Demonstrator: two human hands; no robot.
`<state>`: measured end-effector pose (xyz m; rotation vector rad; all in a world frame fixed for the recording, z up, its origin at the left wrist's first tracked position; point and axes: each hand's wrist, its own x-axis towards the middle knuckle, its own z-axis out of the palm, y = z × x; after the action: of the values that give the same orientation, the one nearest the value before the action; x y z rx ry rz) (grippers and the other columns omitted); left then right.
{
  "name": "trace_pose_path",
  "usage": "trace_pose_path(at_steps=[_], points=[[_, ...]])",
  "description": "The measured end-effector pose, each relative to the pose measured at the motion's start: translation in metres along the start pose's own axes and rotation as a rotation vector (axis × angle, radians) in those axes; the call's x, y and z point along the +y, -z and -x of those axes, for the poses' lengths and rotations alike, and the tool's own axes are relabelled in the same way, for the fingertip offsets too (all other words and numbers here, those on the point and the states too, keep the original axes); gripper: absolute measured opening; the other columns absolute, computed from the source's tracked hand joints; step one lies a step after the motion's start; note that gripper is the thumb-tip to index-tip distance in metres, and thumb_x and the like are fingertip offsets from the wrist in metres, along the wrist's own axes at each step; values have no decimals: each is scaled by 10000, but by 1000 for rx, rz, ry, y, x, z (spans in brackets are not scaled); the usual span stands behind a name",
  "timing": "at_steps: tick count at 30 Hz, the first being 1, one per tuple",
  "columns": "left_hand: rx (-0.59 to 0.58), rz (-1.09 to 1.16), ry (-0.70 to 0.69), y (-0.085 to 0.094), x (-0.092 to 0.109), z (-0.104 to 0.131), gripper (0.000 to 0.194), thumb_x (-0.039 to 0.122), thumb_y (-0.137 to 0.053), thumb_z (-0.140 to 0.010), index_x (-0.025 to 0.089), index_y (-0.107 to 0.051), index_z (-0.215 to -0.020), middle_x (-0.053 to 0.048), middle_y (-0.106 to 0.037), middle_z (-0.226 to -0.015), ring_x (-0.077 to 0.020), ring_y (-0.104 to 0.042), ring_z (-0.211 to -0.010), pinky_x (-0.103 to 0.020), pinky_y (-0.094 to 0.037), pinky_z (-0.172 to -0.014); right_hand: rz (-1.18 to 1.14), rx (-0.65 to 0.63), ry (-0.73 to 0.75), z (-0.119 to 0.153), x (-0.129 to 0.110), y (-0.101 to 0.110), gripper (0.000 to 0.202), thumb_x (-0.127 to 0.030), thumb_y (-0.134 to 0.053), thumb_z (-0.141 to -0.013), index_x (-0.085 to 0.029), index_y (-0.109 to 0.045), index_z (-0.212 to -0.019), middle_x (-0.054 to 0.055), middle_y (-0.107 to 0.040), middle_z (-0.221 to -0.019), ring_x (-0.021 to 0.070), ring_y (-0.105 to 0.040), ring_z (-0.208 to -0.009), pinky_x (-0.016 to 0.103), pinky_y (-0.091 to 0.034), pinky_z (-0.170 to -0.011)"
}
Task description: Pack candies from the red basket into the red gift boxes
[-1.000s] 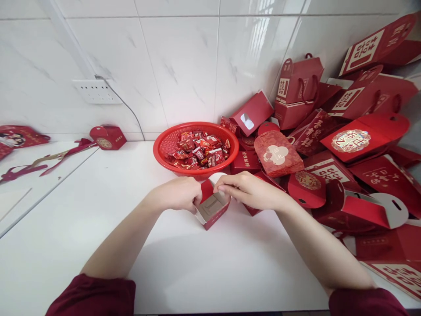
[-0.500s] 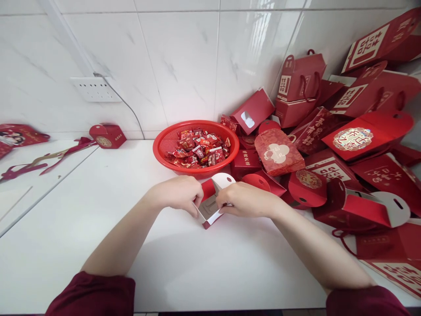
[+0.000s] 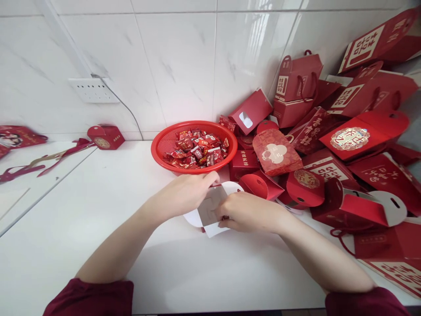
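Note:
A small red box with a white inside (image 3: 213, 229) lies open on the white table, its rounded flaps spread and its grey bottom showing. My left hand (image 3: 194, 193) is at its far left side, thumb and fingers pinched on the far edge. My right hand (image 3: 245, 211) has its fingers curled inside the box at the right wall, closed on it. Just beyond the box stands a red plastic basket (image 3: 158, 151) with red-wrapped candies (image 3: 197, 151) in it.
Red gift boxes (image 3: 278, 151) are heaped along the right side, close to my right forearm. A small closed red box (image 3: 105, 137) and ribbons (image 3: 62, 153) lie at the back left. Behind, a socket strip (image 3: 94, 91) is on the tiled wall.
My left hand has moved from the box's left wall to its far edge. The box's flaps and walls have opened outward, and a white flap now shows at the left.

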<state>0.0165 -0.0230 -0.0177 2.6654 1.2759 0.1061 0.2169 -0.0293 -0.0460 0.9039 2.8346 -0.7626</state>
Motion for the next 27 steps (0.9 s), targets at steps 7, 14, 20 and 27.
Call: trace_pose_path(at_steps=[7, 14, 20, 27], points=[[141, -289, 123, 3, 2, -7, 175, 141, -432, -962, 164, -548, -833, -42, -593, -874, -162, -557, -730, -282, -322, -561, 78, 57, 55, 5, 3, -2, 149, -149, -616, -851, -204, -749, -811, 22, -722, -766, 159, -578, -634, 277, -325, -590], [34, -365, 154, -6, 3, -8, 192, 305, -503, -966, 131, -577, -998, -89, -633, -918, -224, -608, -753, -310, -304, -540, 67, 18, 49, 8, 1, 1, 129, -148, -639, -847, -208, -752, -826, 9, -722, -775, 152, -571, -636, 282, -324, -582], [-151, -112, 127, -19, -9, -14, 333, 476, -526, -930, 164, -623, -866, -46, -642, -732, -175, -557, -595, -285, -259, -509, 6, 14, 48, 8, 2, 1, 128, -147, -639, -828, -207, -731, -762, -8, -723, -770, 134, -533, -625, 272, -317, -585], [-152, -149, 84, -39, -15, -31, 622, 490, -272, -1017, 149, -615, -626, -82, -591, -612, -158, -485, -509, -304, -240, -518, 40, 45, 102, 2, 7, -1, 172, -130, -612, -861, -189, -693, -722, -15, -670, -705, 117, -463, -585, 260, -295, -571]])
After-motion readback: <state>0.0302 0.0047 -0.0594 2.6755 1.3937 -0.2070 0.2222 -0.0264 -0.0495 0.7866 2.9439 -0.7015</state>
